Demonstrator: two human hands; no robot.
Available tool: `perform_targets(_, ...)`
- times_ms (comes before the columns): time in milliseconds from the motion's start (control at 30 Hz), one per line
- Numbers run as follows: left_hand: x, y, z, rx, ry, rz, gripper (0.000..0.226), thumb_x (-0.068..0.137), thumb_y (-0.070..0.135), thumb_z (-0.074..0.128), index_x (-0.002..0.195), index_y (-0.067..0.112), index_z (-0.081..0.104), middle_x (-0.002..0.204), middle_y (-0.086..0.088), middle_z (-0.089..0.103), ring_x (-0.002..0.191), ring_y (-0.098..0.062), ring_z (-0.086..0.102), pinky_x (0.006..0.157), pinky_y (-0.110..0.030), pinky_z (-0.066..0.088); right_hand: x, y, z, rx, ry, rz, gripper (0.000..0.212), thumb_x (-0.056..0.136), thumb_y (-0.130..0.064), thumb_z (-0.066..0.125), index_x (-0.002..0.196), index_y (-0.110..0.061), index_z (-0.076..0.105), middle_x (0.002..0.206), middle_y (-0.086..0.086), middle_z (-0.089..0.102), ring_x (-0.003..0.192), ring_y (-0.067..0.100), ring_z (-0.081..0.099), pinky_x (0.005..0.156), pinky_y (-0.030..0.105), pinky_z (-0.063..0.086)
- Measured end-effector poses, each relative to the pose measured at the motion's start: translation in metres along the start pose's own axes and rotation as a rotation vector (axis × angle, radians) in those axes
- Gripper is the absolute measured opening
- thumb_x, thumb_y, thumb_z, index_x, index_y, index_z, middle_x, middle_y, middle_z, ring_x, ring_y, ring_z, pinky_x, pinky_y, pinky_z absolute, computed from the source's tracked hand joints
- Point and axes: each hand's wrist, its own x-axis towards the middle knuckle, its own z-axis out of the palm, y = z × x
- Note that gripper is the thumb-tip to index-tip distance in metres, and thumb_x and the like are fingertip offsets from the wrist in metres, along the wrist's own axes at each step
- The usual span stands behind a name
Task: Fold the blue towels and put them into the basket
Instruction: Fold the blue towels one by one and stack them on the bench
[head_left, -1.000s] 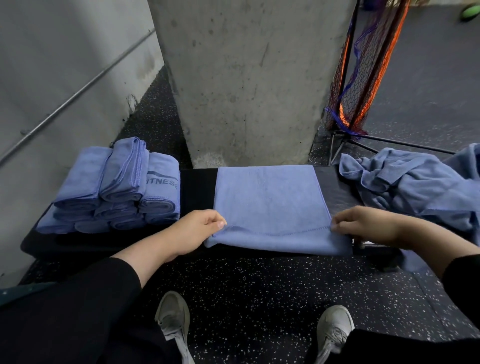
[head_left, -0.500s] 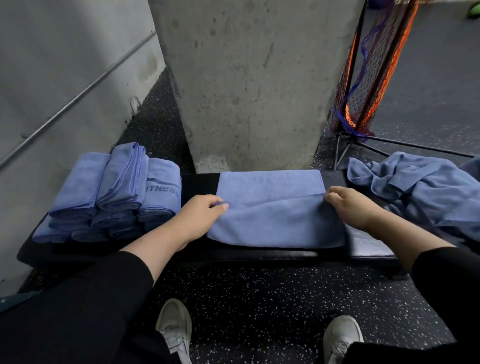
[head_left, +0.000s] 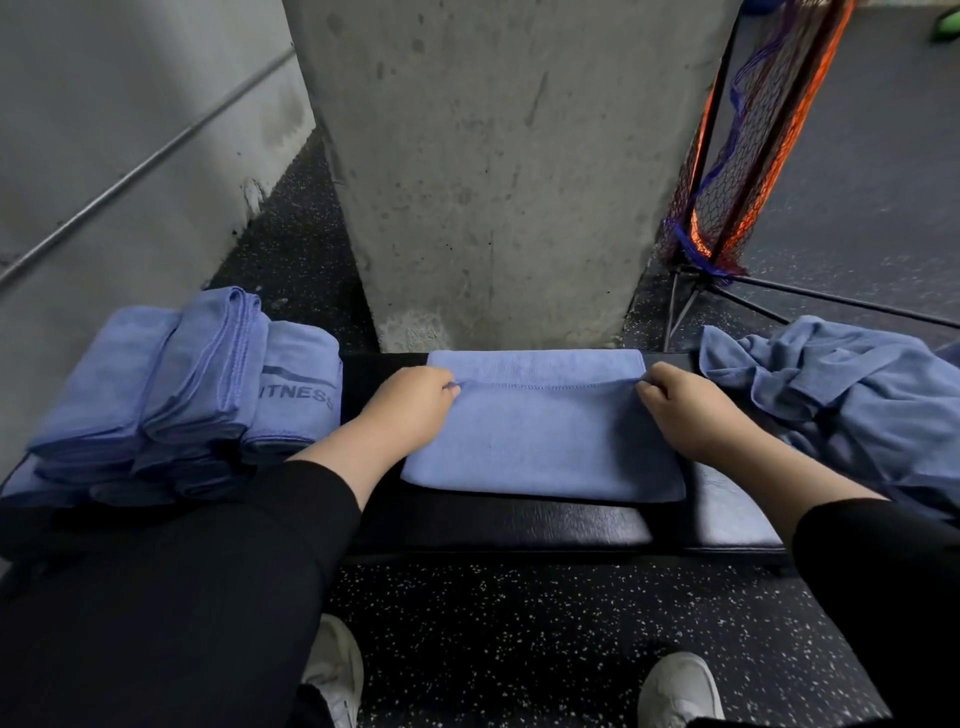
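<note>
I am looking down at a concrete pillar filling the upper middle of the frame, with the black bench running across below it. At the right edge a heap of unfolded towels is lying crumpled on the bench; at the left a stack of folded towels is sitting in rolled rows. In the centre the blue towel is lying flat, its near layer being drawn over toward the far hem. My left hand is pinching the left corner of that layer, fingers curled on the cloth, and my right hand is pinching the right corner likewise. I am seeing no basket that I can be sure of. My worry: the carried edge is sagging between the two grips, so it may land crooked or short of the far hem, and uneven pulling could drag the lower layer askew.
</note>
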Motion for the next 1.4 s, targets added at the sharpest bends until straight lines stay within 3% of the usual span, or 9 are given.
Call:
perform_targets(200,-0.018,-0.003,-0.003,0.098,-0.032,0.039,0.040,0.108,0.025,0.038,0.069,0.018,0.032,0.070,0.000,0.042,0.074,-0.024,0.043,0.055,-0.035,0.020,-0.007,-0.005,-0.007,-0.066,-0.075,0.015,0.019,0.100,-0.024,0.046,0.082,-0.022,0.054,0.081,0.000,0.059,0.084,0.027,0.057,0.072,0.032,0.037)
perform_targets(500,-0.092,-0.021,-0.006,0.070,-0.100,0.127,0.039,0.107,0.029,0.042,0.070,0.020,0.035,0.070,0.000,0.048,0.069,-0.020,0.045,0.056,-0.035,0.026,-0.060,-0.006,-0.043,-0.205,-0.499,-0.053,0.024,0.102,-0.026,0.048,0.081,-0.019,0.058,0.081,-0.006,0.061,0.071,0.009,0.053,0.062,0.021,0.040)
perform_targets(600,-0.106,-0.026,-0.009,-0.004,-0.100,0.140,0.037,0.106,0.030,0.044,0.071,0.019,0.040,0.068,0.001,0.049,0.067,-0.019,0.046,0.061,-0.037,0.029,-0.071,-0.004,-0.045,-0.190,-0.460,-0.096,0.025,0.102,-0.028,0.052,0.078,-0.021,0.057,0.075,-0.009,0.058,0.068,0.007,0.050,0.061,0.019,0.040)
perform_targets(700,-0.101,-0.026,-0.018,-0.252,-0.082,0.109,0.038,0.104,0.033,0.048,0.073,0.012,0.045,0.065,0.004,0.049,0.062,-0.010,0.043,0.062,-0.034,0.034,-0.072,0.000,-0.049,0.177,-0.397,-0.001,0.028,0.100,-0.021,0.054,0.076,-0.009,0.055,0.069,0.000,0.052,0.068,0.013,0.046,0.068,0.036,0.045)
perform_targets(800,-0.085,-0.015,-0.030,-0.628,0.001,0.059,0.045,0.092,0.048,0.053,0.084,0.004,0.059,0.077,-0.007,0.063,0.074,-0.011,0.052,0.074,-0.037,0.043,-0.063,-0.005,-0.054,0.834,-0.300,0.189,0.009,0.097,-0.018,0.056,0.094,-0.010,0.059,0.082,0.009,0.043,0.075,0.021,0.039,0.063,0.033,0.033)
perform_targets(900,-0.055,-0.005,-0.036,-0.843,0.155,-0.041,0.061,0.080,0.057,0.049,0.095,-0.001,0.061,0.084,-0.004,0.063,0.080,-0.013,0.053,0.077,-0.037,0.042,-0.039,-0.013,-0.055,1.032,-0.172,0.257,0.020,0.093,-0.024,0.057,0.101,-0.007,0.066,0.094,0.012,0.053,0.088,0.024,0.045,0.069,0.034,0.035)
perform_targets(1100,0.002,0.007,-0.021,-0.405,0.263,-0.083,0.040,0.106,0.028,0.043,0.069,0.013,0.042,0.069,-0.004,0.052,0.063,-0.021,0.046,0.055,-0.036,0.025,0.004,-0.037,-0.031,0.689,-0.005,0.175,0.024,0.097,-0.013,0.046,0.090,0.006,0.058,0.080,0.013,0.052,0.078,0.021,0.050,0.064,0.028,0.049)
perform_targets(1200,0.019,0.000,0.003,-0.182,0.176,-0.048,0.035,0.106,0.027,0.042,0.078,0.010,0.052,0.089,-0.015,0.064,0.086,-0.036,0.057,0.063,-0.038,0.032,0.015,-0.037,-0.012,0.331,-0.072,0.122,0.027,0.097,-0.012,0.046,0.078,0.001,0.058,0.072,0.014,0.060,0.072,0.024,0.052,0.064,0.031,0.040)
perform_targets(1400,0.024,-0.003,0.014,-0.005,0.112,0.000,0.034,0.109,0.027,0.033,0.106,0.007,0.060,0.108,-0.014,0.065,0.099,-0.035,0.059,0.082,-0.042,0.046,0.024,-0.028,-0.006,0.097,-0.110,0.088,0.026,0.100,-0.014,0.045,0.083,-0.002,0.060,0.079,0.014,0.062,0.079,0.028,0.056,0.066,0.033,0.037)
